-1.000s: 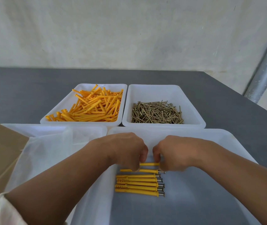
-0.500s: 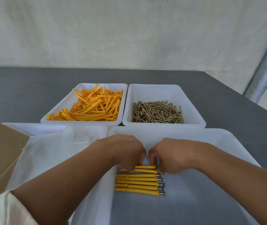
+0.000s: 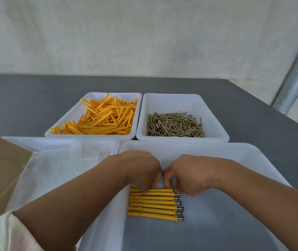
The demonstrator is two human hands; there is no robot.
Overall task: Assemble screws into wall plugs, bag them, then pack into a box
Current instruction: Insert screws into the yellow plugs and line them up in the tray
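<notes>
Grip: left hand (image 3: 141, 171) and right hand (image 3: 189, 173), fingers curled, pinching one plugged screw (image 3: 160, 190) by its ends. Lowered since a moment ago, it now touches the finished row (image 3: 151, 207) on the grip's near side, in the tray (image 3: 217, 149). Judged: another unit done, bagging pending.
</notes>
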